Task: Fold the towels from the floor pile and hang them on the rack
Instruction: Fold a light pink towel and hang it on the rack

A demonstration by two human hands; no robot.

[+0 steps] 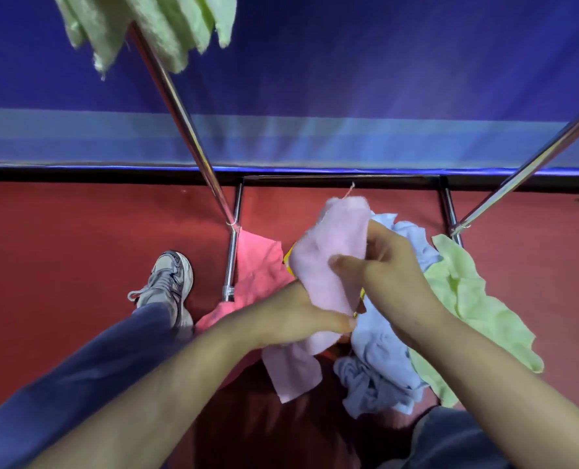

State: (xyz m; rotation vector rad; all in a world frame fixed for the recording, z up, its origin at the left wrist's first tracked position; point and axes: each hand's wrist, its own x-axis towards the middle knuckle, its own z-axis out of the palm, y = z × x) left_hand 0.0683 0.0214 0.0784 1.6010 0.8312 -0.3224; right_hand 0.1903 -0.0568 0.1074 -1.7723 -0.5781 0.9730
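- The pale pink towel [328, 262] is off the floor, held between my two hands above the pile. Its long axis runs from a far top edge down toward me, leaning slightly left, with a loose tail hanging below my left grip [291, 319].
- My left grip is closed round the towel's lower part, thumb across the front. My right grip [383, 265] pinches the right edge higher up, thumb pressed on the cloth.
- I judge the fold half made: the tail hangs uneven, so it should next come up along the long axis to meet the top edge.
- The cloth is soft, napped and limp; I expect it to sag wherever I am not holding it.
- Below and to the right of the pink towel a pale blue towel [379, 350] lies crumpled. Further right a light green towel [464, 299] sprawls with wavy edges.
- Left of the pink towel a coral towel [257, 265] lies on the red floor [78, 231], at the foot of the rack's shiny left pole [183, 123].
- Up and left, well apart, a hung green towel [152, 25] drapes at that pole's top; my left grip is on the nearer side.
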